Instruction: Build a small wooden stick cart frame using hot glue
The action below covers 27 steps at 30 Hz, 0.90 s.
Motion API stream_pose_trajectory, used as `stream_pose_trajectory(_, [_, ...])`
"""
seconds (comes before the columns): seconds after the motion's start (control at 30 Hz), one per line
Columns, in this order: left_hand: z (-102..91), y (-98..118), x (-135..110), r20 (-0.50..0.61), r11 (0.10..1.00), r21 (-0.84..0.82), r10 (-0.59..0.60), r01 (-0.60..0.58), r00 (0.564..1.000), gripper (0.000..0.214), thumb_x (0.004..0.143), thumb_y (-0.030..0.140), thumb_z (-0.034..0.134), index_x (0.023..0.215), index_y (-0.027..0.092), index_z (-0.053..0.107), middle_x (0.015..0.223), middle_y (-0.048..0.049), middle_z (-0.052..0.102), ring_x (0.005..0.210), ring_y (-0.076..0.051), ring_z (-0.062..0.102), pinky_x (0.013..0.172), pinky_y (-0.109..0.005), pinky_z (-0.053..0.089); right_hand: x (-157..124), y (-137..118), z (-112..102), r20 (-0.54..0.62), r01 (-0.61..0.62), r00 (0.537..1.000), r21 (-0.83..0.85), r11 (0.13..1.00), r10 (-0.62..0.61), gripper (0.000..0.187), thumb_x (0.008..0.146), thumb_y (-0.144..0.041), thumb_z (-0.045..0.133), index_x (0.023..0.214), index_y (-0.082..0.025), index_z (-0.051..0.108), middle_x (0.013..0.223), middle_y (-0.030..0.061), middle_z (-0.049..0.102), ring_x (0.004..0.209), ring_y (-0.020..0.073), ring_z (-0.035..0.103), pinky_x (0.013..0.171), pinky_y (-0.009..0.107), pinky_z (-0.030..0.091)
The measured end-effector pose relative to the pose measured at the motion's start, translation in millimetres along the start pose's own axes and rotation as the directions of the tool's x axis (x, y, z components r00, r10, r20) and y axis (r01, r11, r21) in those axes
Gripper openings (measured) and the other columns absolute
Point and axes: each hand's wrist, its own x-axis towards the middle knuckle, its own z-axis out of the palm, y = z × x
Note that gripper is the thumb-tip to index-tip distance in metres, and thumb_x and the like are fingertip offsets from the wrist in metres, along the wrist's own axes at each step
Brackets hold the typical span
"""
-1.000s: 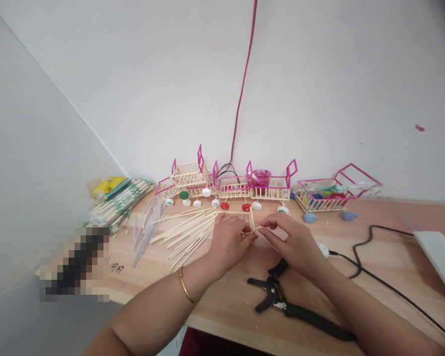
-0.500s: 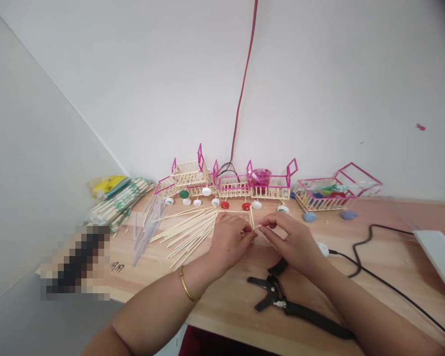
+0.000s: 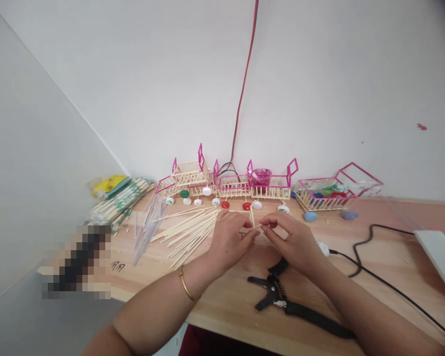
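Note:
My left hand (image 3: 230,236), a gold bangle at its wrist, is closed at a small frame of pale wooden sticks (image 3: 251,216), thumb and fingers at its near corner. Between the two hands runs a short thin wooden stick (image 3: 257,227), pinched by thumb and forefinger of my right hand (image 3: 291,238). The fingertips of both hands almost meet there, and they hide much of the joint. Beside my left hand a fan of loose sticks (image 3: 193,227) lies on the wooden table (image 3: 222,306). Black-handled cutters (image 3: 272,291) lie below my right hand, jaws apart.
Stick carts with magenta rims (image 3: 233,187) and bottle-cap wheels line the wall, one holding a magenta-stained cup (image 3: 261,177). Clear glue sticks (image 3: 148,232) and bagged skewers (image 3: 120,202) lie left. A black cable (image 3: 374,269) and a white box (image 3: 437,257) are right.
My left thumb has moved slightly up and right, closer to the short stick and the right fingertips. My right hand has barely shifted, and the things on the table stay put.

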Motion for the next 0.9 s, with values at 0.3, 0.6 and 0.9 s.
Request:
stream_pose_trajectory(0.3, [-0.3, 1.8, 0.0, -0.017, 0.999, -0.021, 0.030, -0.031, 0.999, 0.018, 0.084, 0.034, 0.059, 0.075, 0.019, 0.059, 0.079, -0.0024, 0.066, 0.083, -0.018, 0.057, 0.088, -0.037, 0.039, 0.3, -1.6, -0.5, 0.022, -0.007, 1.000, 0.009, 1.000, 0.007, 0.009, 0.088, -0.022, 0.052, 0.090, -0.021, 0.060, 0.085, 0.0047, 0.063, 0.080, 0.0193, 0.058, 0.073, 0.034, 0.047])
stream_pose_trajectory(0.6, [-0.2, 2.1, -1.0, -0.045, 0.997, -0.034, 0.066, -0.068, 0.997, 0.012, 0.085, 0.028, 0.056, 0.080, 0.019, 0.061, 0.083, -0.0045, 0.066, 0.086, -0.019, 0.057, 0.083, -0.037, 0.041, -0.3, -0.9, 0.4, -0.005, 0.007, 1.000, 0.003, 1.000, -0.007, 0.010, 0.087, -0.022, 0.051, 0.090, -0.021, 0.061, 0.086, 0.0051, 0.065, 0.078, 0.0194, 0.059, 0.072, 0.035, 0.048])
stream_pose_trajectory(0.9, [0.9, 1.4, -1.8, -0.061, 0.995, -0.049, 0.085, -0.088, 0.995, 0.012, 0.088, 0.025, 0.052, 0.087, 0.019, 0.062, 0.087, -0.0048, 0.066, 0.087, -0.019, 0.056, 0.082, -0.036, 0.041, -0.5, -1.2, 0.7, 0.011, 0.008, 1.000, 0.016, 1.000, -0.009, 0.009, 0.088, -0.021, 0.052, 0.091, -0.021, 0.060, 0.086, 0.0044, 0.063, 0.080, 0.0191, 0.058, 0.073, 0.034, 0.047])
